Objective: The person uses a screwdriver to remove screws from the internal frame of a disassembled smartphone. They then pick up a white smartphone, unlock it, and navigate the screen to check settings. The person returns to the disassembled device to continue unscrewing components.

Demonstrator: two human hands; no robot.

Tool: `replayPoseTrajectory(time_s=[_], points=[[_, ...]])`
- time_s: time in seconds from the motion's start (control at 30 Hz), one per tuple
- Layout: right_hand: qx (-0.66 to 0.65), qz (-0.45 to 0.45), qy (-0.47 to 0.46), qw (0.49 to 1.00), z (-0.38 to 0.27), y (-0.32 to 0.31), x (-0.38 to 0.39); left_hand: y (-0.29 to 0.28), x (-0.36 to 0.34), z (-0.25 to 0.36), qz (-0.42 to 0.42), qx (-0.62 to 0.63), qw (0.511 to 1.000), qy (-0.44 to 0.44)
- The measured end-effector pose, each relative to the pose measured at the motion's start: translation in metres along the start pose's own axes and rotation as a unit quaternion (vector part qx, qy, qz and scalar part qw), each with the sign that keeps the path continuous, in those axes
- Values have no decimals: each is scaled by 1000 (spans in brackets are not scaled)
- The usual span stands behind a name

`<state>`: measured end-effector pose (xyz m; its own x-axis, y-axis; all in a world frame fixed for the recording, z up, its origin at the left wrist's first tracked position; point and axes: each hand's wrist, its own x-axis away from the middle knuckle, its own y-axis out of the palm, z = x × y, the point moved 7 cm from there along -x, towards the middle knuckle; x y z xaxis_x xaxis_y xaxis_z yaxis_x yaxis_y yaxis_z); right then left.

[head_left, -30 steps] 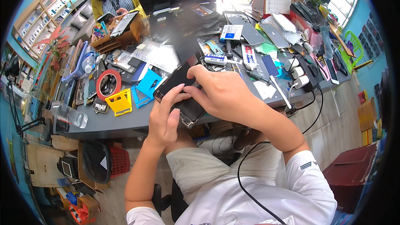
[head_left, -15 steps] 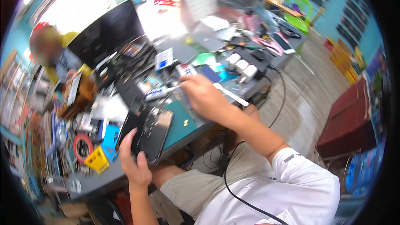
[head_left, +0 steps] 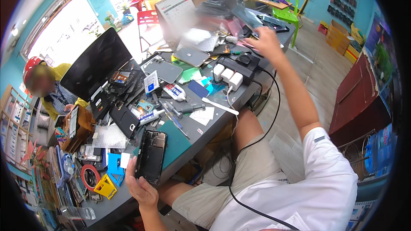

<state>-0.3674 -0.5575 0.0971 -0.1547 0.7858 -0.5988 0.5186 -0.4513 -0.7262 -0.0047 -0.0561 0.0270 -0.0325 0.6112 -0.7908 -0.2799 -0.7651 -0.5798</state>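
An opened phone body (head_left: 153,156), black with a bare metal patch near its top, lies on a teal mat (head_left: 176,139) at the desk's near edge. My left hand (head_left: 142,188) is beside its lower left edge, fingers stretched and thumb apart; whether it touches the edge I cannot tell. Far to the right, my right hand (head_left: 269,45) reaches over the desk's right end with fingers extended apart, above cables and a pink item; what lies under the palm is hidden. White tubes of glue (head_left: 174,92) and a white plastic spatula (head_left: 220,106) lie beyond the mat.
White charger plugs (head_left: 227,75) sit in a black power strip, its cable hanging off the desk. A dark monitor (head_left: 96,64) stands at left, with a person in a red helmet (head_left: 45,81) behind. Red tape (head_left: 90,177) and a yellow holder (head_left: 105,187) lie near left.
My right hand has moved from above the glue tubes to the far right of the desk. The left hand's fingers have come away from over the phone body. The view has shifted.
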Motion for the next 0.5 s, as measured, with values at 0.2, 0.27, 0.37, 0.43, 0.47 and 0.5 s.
replayPoseTrajectory(time_s=[0.2,0.27,0.37,0.43,0.47,0.5], points=[[155,-229,144,950,125,34,-30,1,-6,3,-34,36,999,-19],[98,-266,136,949,134,37,-38,0,-10,6,-41,40,998,-1],[27,-299,137,944,128,46,-47,-5,-11,10,-24,32,999,30],[-12,-303,174,937,114,38,-45,-6,-9,8,-25,28,999,39],[-13,-295,164,941,123,39,-51,-4,-10,10,-30,28,998,41],[-15,-287,155,945,134,38,-57,-2,-11,10,-35,28,998,44]])
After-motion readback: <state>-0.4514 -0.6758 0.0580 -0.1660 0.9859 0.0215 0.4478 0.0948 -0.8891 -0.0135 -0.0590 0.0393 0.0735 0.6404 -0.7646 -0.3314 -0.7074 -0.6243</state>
